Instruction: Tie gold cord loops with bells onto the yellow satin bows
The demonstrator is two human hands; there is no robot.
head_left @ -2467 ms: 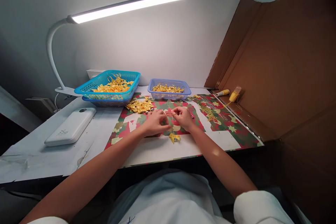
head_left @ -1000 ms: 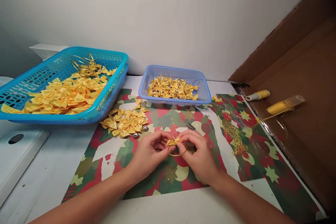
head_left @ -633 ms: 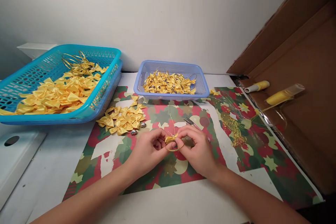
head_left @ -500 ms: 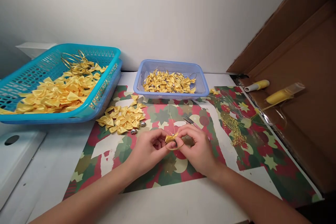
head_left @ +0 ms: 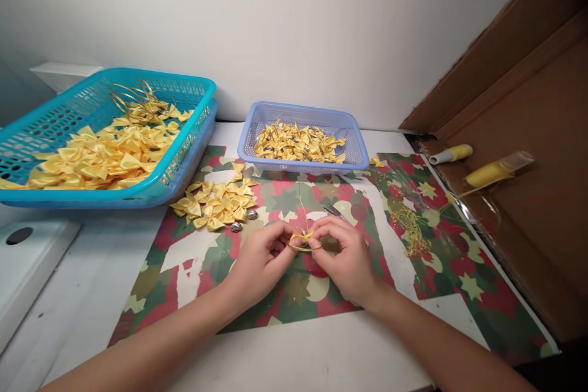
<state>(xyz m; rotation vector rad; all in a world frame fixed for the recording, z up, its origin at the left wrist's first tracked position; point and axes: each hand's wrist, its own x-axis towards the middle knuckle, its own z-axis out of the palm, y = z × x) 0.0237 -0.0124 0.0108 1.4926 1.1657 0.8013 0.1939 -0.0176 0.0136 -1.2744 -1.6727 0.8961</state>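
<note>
My left hand (head_left: 260, 263) and my right hand (head_left: 346, 257) meet over the patterned mat (head_left: 285, 294). Together they pinch a small yellow ribbon bow (head_left: 303, 239) with a gold cord loop. A thin gold thread rises from the bow toward the far side. Both hands have their fingers closed on the bow. Just left of my left hand lie a loose pile of yellow bows (head_left: 215, 202) and two small silver bells (head_left: 243, 222).
A turquoise basket (head_left: 184, 165) full of yellow bows stands at the left. A smaller lilac basket (head_left: 358, 153) with gold bows stands behind. Scissors (head_left: 333, 211), a heap of gold cord (head_left: 407, 226), yellow thread spools (head_left: 487, 173) and a cardboard wall (head_left: 528, 135) are at the right.
The view moved in close and down onto the mat. The bow, which hung below my hands on the thread, is now pinched between both hands, and the cord loop has drawn smaller.
</note>
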